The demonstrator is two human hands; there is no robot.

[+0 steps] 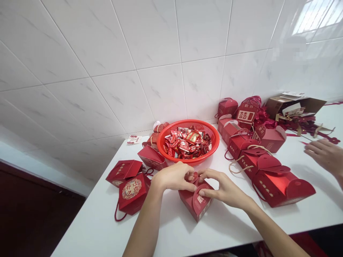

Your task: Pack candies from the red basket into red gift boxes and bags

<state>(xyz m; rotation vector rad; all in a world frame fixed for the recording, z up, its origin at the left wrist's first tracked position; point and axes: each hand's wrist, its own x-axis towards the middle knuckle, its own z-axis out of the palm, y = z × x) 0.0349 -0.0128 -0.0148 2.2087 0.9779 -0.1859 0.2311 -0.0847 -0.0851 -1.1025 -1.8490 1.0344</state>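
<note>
A red gift box (pixel 197 200) on the near part of the white desk (pixel 93 221), corner-on and slightly tilted, right between the two hands. Left hand (pixel 174 177) at the box's top, its fingers (pixel 187 175) curled and pinching a small rounded tab. Right hand (pixel 223 189) just beside it, its fingers (pixel 207 176) bent over a curved flap and pressing on it, so both hands clenched on the box, neither released.

Judging by the look of it, glossy folded card: light, stiff along the creases, thin and easily bent at the flaps, probably a little slippery. Safest hold on the side walls or folded corners rather than the flap tips. Contents hidden, so any added weight impossible to tell.

Just beyond the hands, a round red plastic basket (pixel 187 123) heaped with red-wrapped sweets (pixel 186 144). To the left, two more red boxes (pixel 132 191) with a red cord handle. To the right, a row of red boxes (pixel 284 189) with twine handles (pixel 237 164), and farther back, an open cardboard carton (pixel 294 105). At the right edge, a co-worker's hand (pixel 327 155), fingers spread above the desk. Behind everything, a white tile wall (pixel 150 46).
</note>
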